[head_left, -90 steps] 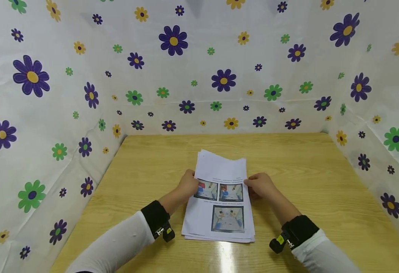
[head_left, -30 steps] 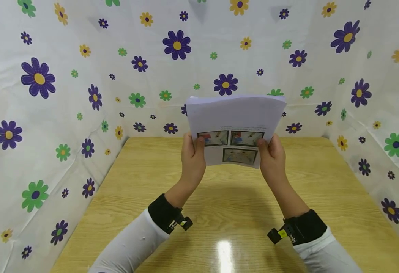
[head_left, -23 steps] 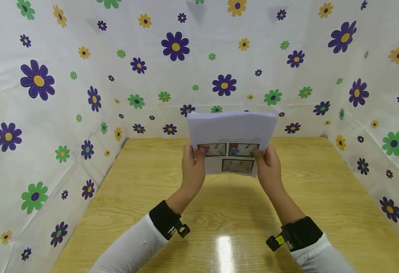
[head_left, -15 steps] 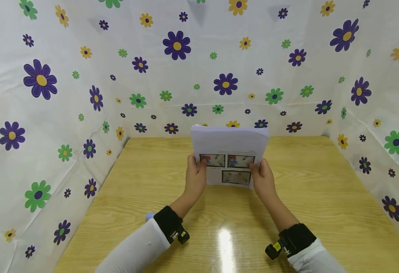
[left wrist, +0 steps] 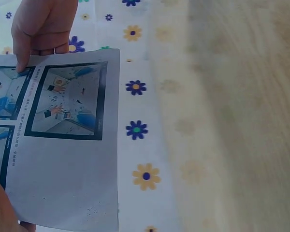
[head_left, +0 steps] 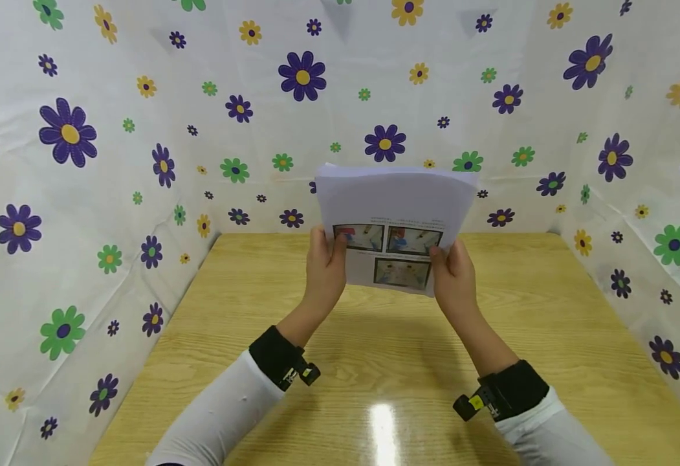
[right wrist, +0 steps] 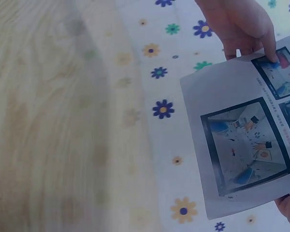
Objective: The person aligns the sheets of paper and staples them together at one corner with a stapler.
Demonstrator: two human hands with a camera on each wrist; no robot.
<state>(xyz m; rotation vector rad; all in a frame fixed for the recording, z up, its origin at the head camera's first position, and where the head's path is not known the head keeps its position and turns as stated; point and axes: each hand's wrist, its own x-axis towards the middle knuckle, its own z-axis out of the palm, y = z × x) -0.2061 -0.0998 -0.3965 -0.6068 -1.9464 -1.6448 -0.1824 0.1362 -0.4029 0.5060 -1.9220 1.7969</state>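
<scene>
A stack of printed paper (head_left: 394,200) is held up off the table, tilted, with three colour photos showing on its near face. My left hand (head_left: 323,272) grips its left edge, thumb on the front near one photo and the other fingers behind. On the opposite edge my right hand (head_left: 455,278) grips the same way. In the left wrist view the sheet (left wrist: 67,179) hides part of the near hand, and the other hand pinches the far edge. The right wrist view shows the stack (right wrist: 198,111) between both hands too.
A wooden table (head_left: 351,362) lies below the hands, with a bright glare near its front. White cloth (head_left: 340,116) printed with flowers walls in the back and both sides. Each wrist wears a black band with a small camera.
Three seconds ago the stack lay on the table with both hands at its edges. It was lifted, dipped lower half a second ago, and is now higher again.
</scene>
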